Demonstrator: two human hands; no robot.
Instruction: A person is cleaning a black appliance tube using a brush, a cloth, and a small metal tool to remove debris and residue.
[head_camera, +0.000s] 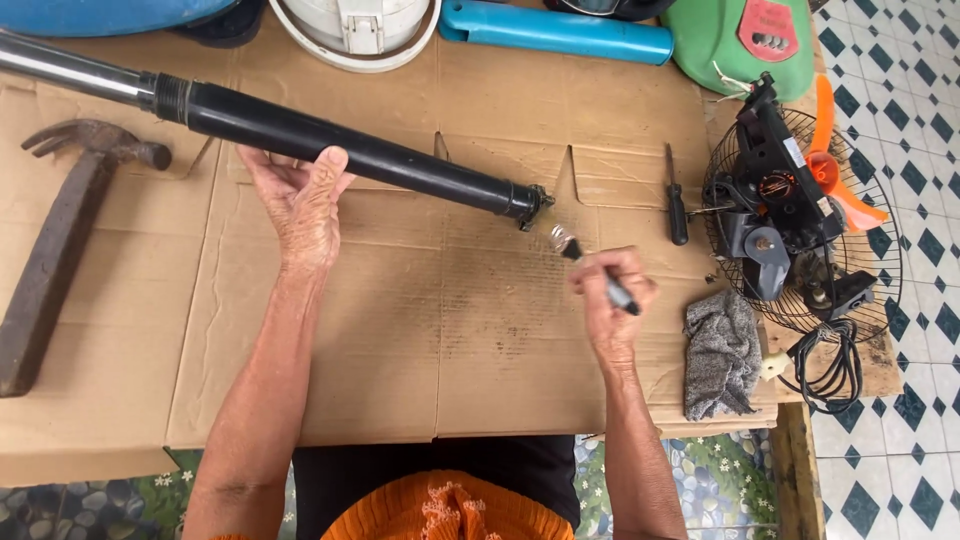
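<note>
Orange knitted cloth (440, 510) at our lap sits nearest the lens, then both forearms reaching over flattened brown cardboard (400, 350). Our left hand (305, 205) is clamped round the middle of the long black tube with a chrome rod (330, 145), which lies slantwise across the cardboard, chrome end up-left, capped end down-right. Our right hand (610, 295) is closed on a small black-handled brush with pale bristles (590, 265), tip just short of the tube's capped end (527, 205); touching or not, we can't quite tell.

To do this well, we judge: keep the tube pinned so it can't roll, and work the bristles at the cap with short strokes.

Room: bare cardboard lies between the hands and toward us. On the right it's tight: a black screwdriver (676, 195), a grey rag (720, 355) and a dismantled fan motor on a wire grille with an orange blade (790, 215) sit near the table edge. A rusty claw hammer (50, 260) lies far left, well apart.
</note>
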